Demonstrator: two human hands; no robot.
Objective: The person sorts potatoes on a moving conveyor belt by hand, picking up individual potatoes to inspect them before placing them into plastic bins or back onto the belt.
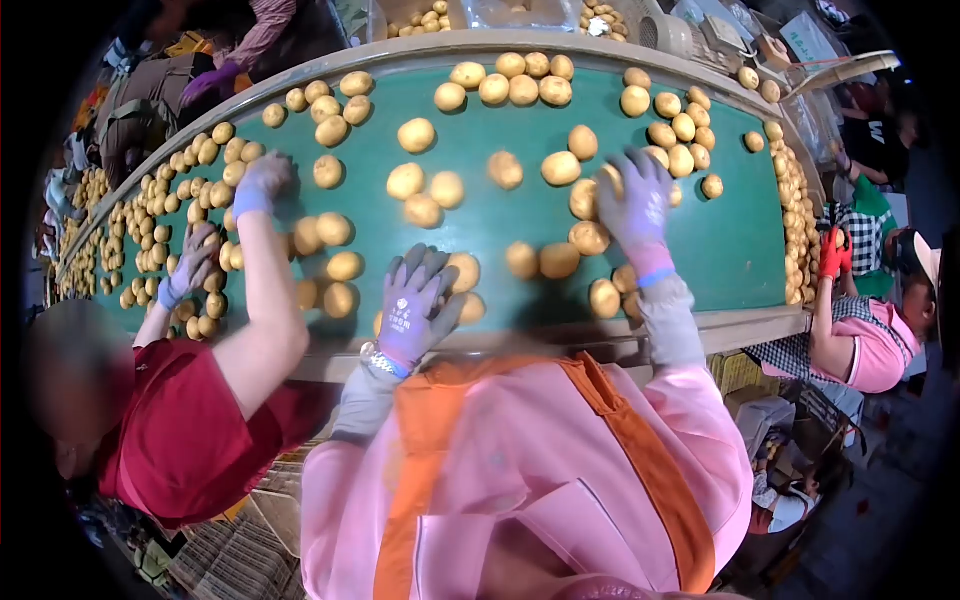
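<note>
the potato closest to the left hand lies at the near edge of the green belt, touching the right side of the gloved fingers. another potato shows just below it, beside the palm. the left hand rests palm down with its fingers spread and slack, clenched on nothing that shows. anything under the palm is hidden.

the right hand is farther out and to the right, also gloved, its fingers fanned wide over a small cluster of potatoes. one pale potato sits against its left edge. this hand is released too, lying on the heap rather than wrapped around any piece.

loose potatoes lie scattered over the belt all around both hands. they are thicker toward the far rim and in a dense band at the left.

at the near left a co-worker in a red shirt reaches in with two gloved hands, one far out on the belt and the other in the dense band. at the right end a person in pink raises a red glove beside a strip of potatoes.
</note>
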